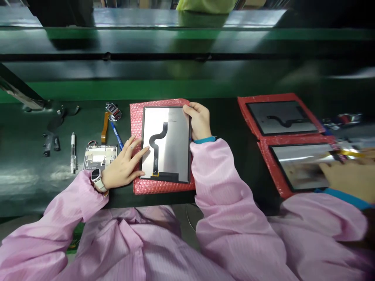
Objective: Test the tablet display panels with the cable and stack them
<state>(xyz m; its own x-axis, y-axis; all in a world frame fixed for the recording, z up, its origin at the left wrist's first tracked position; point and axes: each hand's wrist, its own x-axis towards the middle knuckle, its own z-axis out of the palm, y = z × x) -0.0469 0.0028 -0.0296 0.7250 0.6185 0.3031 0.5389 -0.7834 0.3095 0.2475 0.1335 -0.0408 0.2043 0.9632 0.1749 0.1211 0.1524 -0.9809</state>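
Your right hand (200,121) is clamped on the screen (179,150), your left hand (124,162) spread at its left edge, where a slip could snag the ribbon (156,150).

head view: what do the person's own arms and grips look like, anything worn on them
Loose pink sleeves with fine stripes. The left grip is gloveless, with a dark-faced watch on a pale strap. The right grip is gloveless too, with a blue band at the wrist.
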